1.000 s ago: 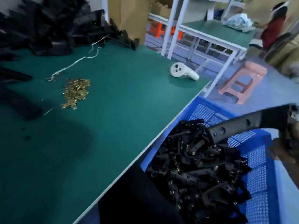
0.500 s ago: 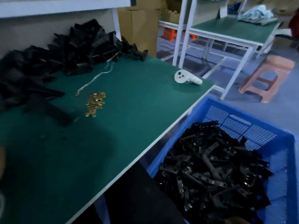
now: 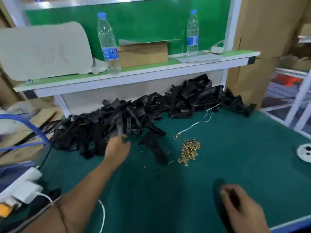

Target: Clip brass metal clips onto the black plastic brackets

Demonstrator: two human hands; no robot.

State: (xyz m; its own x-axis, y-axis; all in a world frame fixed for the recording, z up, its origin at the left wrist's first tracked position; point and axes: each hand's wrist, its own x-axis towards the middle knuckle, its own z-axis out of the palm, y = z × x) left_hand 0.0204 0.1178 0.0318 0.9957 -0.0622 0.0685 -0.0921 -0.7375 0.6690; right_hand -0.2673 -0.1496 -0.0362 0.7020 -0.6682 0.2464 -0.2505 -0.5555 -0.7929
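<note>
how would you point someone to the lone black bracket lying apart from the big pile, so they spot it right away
Start at the green table, where a long heap of black brackets runs along the back under the white shelf. In front of it, just left of the small pile of brass clips, one black bracket lies alone on bare mat.

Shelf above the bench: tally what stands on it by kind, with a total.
Water bottles: 2 (left bottle, right bottle)
Cardboard box: 1
Curved cardboard sheet: 1
White corded device: 1
Grey flat sheet: 1
Total: 6
</note>
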